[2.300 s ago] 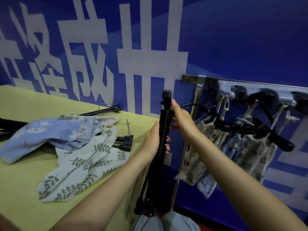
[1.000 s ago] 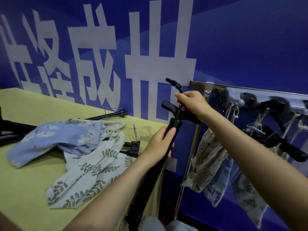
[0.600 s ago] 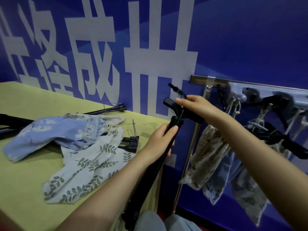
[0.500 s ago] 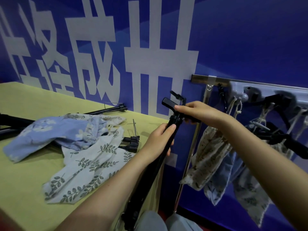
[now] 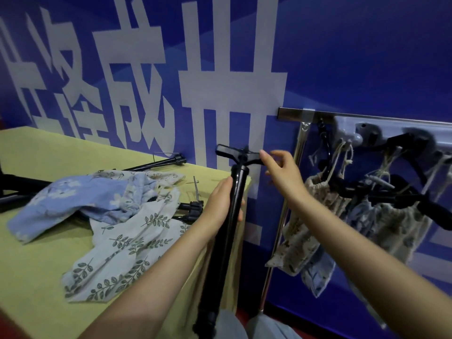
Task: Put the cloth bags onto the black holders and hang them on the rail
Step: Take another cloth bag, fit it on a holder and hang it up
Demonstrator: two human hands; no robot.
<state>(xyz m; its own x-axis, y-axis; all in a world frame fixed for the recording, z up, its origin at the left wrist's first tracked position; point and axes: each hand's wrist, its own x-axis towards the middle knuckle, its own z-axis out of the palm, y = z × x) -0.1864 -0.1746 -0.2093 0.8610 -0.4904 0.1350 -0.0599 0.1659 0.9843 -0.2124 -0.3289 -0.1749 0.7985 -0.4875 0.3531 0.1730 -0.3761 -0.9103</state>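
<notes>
The right hand (image 5: pixel 281 172) is motion-blurred, so whether its fingertips touch the crossbar of the black holder (image 5: pixel 230 216) cannot be told. The holder's lower end is cut off by the bottom edge. The blue cloth bag (image 5: pixel 80 194) covers the middle of another black holder (image 5: pixel 22 184), which runs off the left edge. The rail (image 5: pixel 367 117) and the hung bags (image 5: pixel 381 221) continue past the right edge. The white characters on the wall banner (image 5: pixel 220 69) are cropped at the top and left.
</notes>
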